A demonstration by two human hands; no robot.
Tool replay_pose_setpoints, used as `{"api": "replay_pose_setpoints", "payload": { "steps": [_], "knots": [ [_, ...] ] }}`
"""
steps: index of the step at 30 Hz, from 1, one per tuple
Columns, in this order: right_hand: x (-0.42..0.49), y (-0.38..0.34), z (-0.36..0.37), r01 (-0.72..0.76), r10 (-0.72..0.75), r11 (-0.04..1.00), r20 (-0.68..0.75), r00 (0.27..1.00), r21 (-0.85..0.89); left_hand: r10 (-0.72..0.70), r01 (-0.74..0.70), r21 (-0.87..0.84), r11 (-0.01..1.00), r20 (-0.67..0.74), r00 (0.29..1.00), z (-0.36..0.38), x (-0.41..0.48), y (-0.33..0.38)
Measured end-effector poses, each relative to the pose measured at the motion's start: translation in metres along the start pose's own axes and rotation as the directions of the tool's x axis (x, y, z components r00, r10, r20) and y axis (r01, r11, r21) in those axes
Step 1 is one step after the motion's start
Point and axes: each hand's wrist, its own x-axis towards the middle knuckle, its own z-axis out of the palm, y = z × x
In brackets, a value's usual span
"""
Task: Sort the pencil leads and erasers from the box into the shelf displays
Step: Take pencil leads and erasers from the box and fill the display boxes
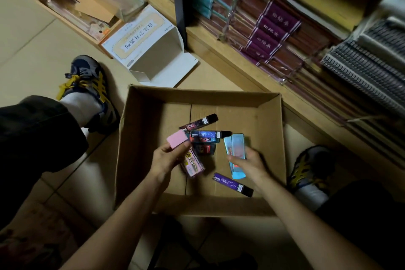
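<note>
An open cardboard box sits on the floor between my feet. My left hand holds pink packs, with a pink eraser pinched at the fingertips. My right hand grips two light-blue flat cases over the box floor. Loose in the box lie a dark lead tube, a blue-black lead tube, a dark pack under it, and a purple lead tube near my right wrist.
A wooden shelf runs diagonally on the right, stacked with notebooks and spiral pads. An empty white display carton lies behind the box. My shoes flank the box on the tiled floor.
</note>
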Motion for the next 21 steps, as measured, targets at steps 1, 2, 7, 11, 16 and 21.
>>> {"api": "replay_pose_setpoints", "payload": {
  "steps": [1,2,7,11,16,21],
  "knots": [
    [-0.006,-0.008,-0.001,-0.010,0.006,0.996,0.041,0.999,0.085,0.000,0.000,-0.002,1.000,0.050,0.999,0.004,-0.003,0.005],
    [-0.013,-0.016,-0.002,-0.004,-0.007,0.990,0.081,0.997,0.139,-0.008,0.008,-0.002,1.000,0.103,0.995,0.009,-0.006,0.010],
    [-0.043,-0.061,-0.003,0.113,-0.150,0.967,0.153,0.977,0.227,0.025,-0.024,-0.009,1.000,0.212,0.977,0.047,-0.025,0.041],
    [-0.066,-0.086,-0.006,0.224,-0.251,0.947,0.095,0.963,0.230,0.071,-0.053,-0.072,0.996,0.284,0.956,0.069,-0.049,0.071],
    [-0.098,-0.111,-0.017,0.358,-0.388,0.902,0.092,0.917,0.239,0.297,-0.288,-0.071,0.955,0.269,0.916,0.084,-0.083,0.096],
    [-0.132,-0.133,-0.037,0.420,-0.449,0.890,0.180,0.875,0.179,0.403,-0.433,0.015,0.901,0.338,0.850,0.084,-0.108,0.121]
  ]
}}
